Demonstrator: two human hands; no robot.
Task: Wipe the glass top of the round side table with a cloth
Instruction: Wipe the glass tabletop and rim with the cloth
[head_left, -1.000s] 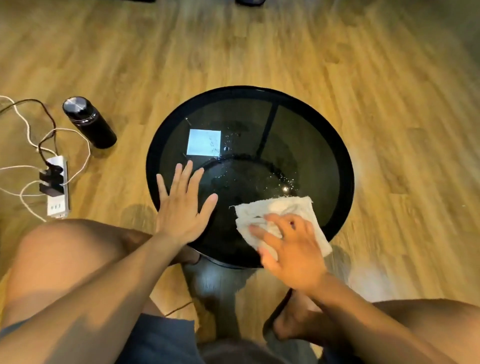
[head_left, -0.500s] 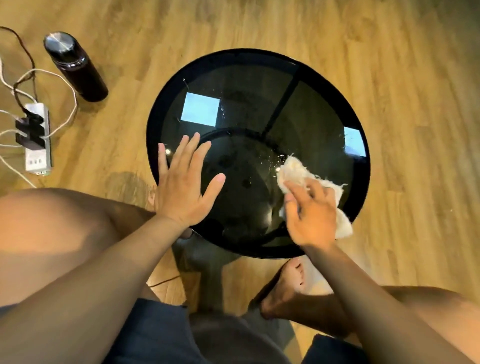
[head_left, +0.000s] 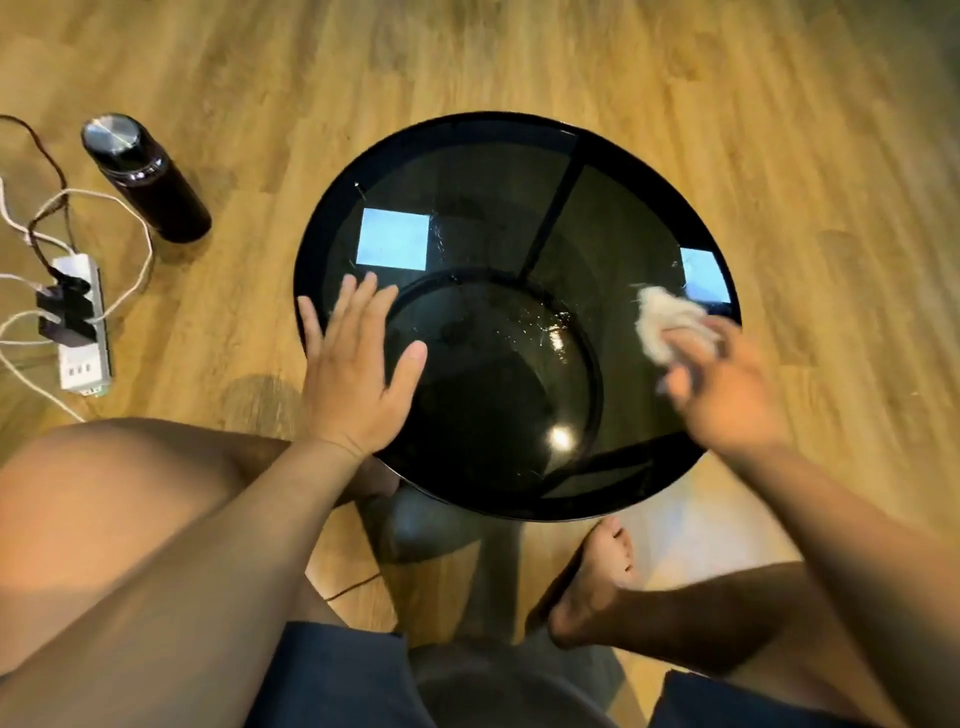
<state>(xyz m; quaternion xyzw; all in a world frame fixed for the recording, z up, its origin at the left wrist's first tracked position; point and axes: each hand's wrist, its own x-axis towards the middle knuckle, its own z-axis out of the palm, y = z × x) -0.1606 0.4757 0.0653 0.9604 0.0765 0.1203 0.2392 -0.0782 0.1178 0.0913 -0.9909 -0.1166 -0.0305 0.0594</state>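
Table (head_left: 613, 156): round, black rim, dark glass top, on a wood floor (head_left: 779, 130); water droplets on the glass between the two hands.
Left hand (head_left: 358, 379): flat on the glass at the rim, fingers (head_left: 363, 301) spread wide, gripping nothing.
Right hand (head_left: 722, 384): motion-blurred, over the glass by the opposite rim, fingers (head_left: 696, 343) curled around the cloth.
Cloth (head_left: 660, 322): white, bunched, sticking out past the right fingertips, on the glass.
Bottle (head_left: 148, 179): dark, silver cap, upright on the floor, well beyond the left fingers.
Power strip (head_left: 83, 327): white, plugs and cables attached, beside the bottle.
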